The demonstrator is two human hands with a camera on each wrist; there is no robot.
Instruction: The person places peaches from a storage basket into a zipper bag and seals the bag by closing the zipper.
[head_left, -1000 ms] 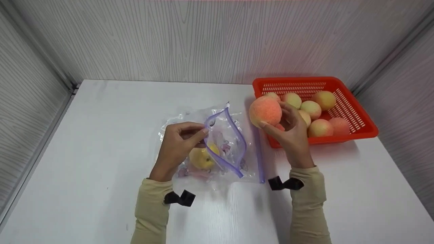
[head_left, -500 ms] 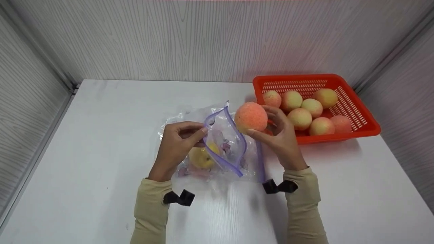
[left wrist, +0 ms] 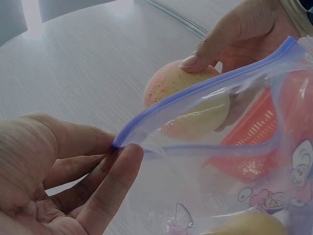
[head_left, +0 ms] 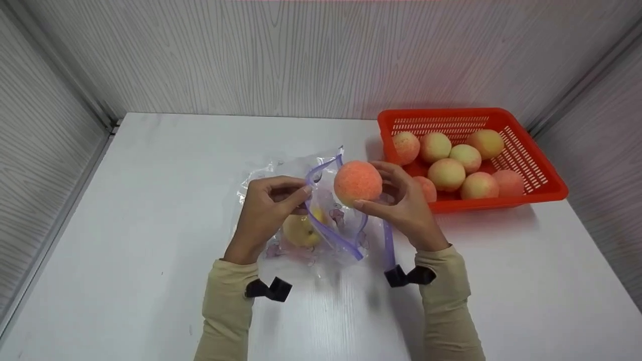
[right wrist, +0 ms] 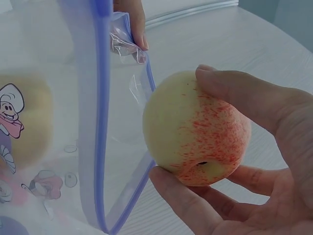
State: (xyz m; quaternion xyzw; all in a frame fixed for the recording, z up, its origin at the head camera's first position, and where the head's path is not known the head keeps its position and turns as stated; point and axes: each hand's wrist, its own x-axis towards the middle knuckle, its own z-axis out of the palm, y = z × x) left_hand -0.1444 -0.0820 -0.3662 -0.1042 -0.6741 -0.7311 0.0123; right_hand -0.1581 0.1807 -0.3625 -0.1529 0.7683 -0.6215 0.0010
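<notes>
Broadly, the white table (head_left: pixel 125 240) lies under all your work, with the red basket (head_left: pixel 501 202) at your right and several round fruits (head_left: pixel 446 174) in it. Beside it is the clear bag (left wrist: pixel 264 197), its mouth spread; a yellow fruit (head_left: pixel 301 231) shows through the film (whether inside this bag or beneath it, these views don't settle), and a second purple strip (head_left: pixel 388 243) lies off to its right. Your left hand (head_left: pixel 263 210) pinches one side of the bag's purple zip strip (right wrist: pixel 101 122) between thumb and fingers, and it has stayed there over the last second. Your right hand (head_left: pixel 411 205) is what has changed: it was by the basket's left edge and has swung leftward, so the carry looks mostly done and fruit and opening are now close together. The speckled fruit (right wrist: pixel 195 127) sits in that right grip, which is spread fairly wide around it, thumb on one side and fingers on the other, out toward the fingertips with a gap before the palm. It is right at the mouth's right edge; whether it touches the film, you can't tell. Its small dark hollow (right wrist: pixel 201 163) faces your right-wrist camera.
</notes>
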